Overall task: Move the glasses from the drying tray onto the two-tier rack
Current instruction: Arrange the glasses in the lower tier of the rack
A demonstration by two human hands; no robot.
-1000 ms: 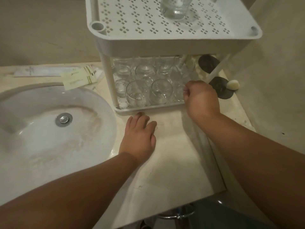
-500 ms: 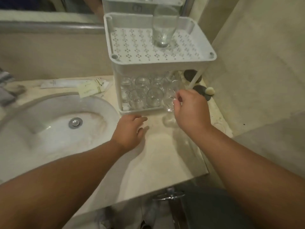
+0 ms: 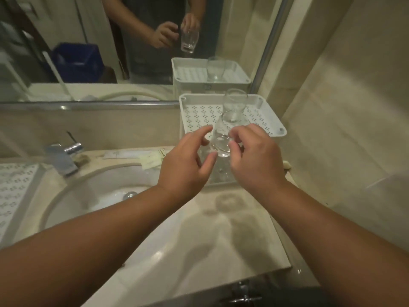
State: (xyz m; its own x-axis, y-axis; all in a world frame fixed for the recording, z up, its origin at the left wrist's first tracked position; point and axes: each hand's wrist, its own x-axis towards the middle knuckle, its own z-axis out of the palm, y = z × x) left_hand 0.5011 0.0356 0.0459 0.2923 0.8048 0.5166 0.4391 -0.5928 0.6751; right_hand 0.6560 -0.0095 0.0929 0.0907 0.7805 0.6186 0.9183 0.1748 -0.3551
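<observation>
My right hand [image 3: 254,160] pinches a clear glass [image 3: 221,140] and holds it tilted in the air, just in front of the white two-tier rack [image 3: 272,131]. My left hand [image 3: 188,165] is raised beside the glass with its fingers curved and spread; its thumb tip lies at the glass's lower edge, and I cannot tell if it touches. One glass [image 3: 235,105] stands on the perforated upper tier. More glasses [image 3: 221,176] sit on the lower tier, mostly hidden behind my hands.
The sink basin [image 3: 106,202] and faucet [image 3: 62,156] are on the left. Paper packets [image 3: 150,159] lie behind the basin. A mirror [image 3: 88,47] runs along the back, and a tiled wall [image 3: 343,129] closes the right. A white perforated tray [image 3: 15,187] sits at the far left.
My right hand has lifted a glass from the lower tier up to the level of the upper tier. My left hand has left the counter and risen beside the glass.
</observation>
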